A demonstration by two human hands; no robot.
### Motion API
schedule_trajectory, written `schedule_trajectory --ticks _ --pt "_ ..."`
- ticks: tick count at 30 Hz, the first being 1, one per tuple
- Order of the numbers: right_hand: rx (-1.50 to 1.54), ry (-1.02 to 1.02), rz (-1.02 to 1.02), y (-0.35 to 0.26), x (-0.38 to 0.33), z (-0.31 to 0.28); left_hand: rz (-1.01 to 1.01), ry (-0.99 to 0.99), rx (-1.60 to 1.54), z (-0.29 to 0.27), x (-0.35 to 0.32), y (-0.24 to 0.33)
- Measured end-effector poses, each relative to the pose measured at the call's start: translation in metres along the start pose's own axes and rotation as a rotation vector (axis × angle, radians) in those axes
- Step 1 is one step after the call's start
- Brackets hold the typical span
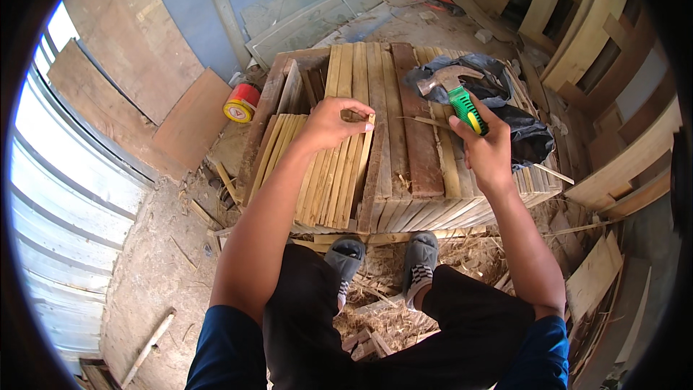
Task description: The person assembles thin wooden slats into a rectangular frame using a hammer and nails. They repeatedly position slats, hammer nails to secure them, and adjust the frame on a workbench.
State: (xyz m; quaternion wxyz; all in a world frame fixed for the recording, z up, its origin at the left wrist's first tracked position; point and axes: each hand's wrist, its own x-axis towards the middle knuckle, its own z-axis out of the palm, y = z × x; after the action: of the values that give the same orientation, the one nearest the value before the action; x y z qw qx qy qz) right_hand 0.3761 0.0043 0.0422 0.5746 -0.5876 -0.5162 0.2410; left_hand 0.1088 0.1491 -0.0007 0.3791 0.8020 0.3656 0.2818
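My right hand (485, 146) is wrapped round the green and black handle of a claw hammer (462, 101). The hammer's worn metal head is raised over the right part of a big stack of wooden slats (379, 115). My left hand (333, 124) is over the stack's left part, thumb and forefinger pinched together at the upper end of a narrow wooden strip (361, 166). Whatever sits between those fingertips is too small to make out. More pale strips (317, 180) stand side by side under my left wrist.
Black plastic bags (523, 133) lie on the stack's right side. Left of it is a red and yellow round container (242, 101). Wood scraps and shavings (390, 325) litter the floor round my feet. Boards (137, 29) lean at the left; wooden frames (613, 137) stand at the right.
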Motion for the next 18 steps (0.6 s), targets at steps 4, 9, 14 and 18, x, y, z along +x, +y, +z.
schedule_trajectory --ticks 4,9,14,18 --pt "0.076 -0.016 0.089 -0.006 -0.001 0.004 -0.003 0.003 -0.071 -0.007 -0.002 0.011" --pt "0.350 -0.019 0.194 -0.006 -0.004 0.017 0.041 0.153 -0.442 -0.015 -0.008 0.030" --pt "0.041 -0.144 0.100 0.010 0.005 0.024 0.095 0.263 -0.590 -0.024 -0.018 0.044" --pt "-0.261 -0.115 -0.047 0.032 0.023 0.048 0.137 0.481 -0.775 -0.028 -0.027 0.059"
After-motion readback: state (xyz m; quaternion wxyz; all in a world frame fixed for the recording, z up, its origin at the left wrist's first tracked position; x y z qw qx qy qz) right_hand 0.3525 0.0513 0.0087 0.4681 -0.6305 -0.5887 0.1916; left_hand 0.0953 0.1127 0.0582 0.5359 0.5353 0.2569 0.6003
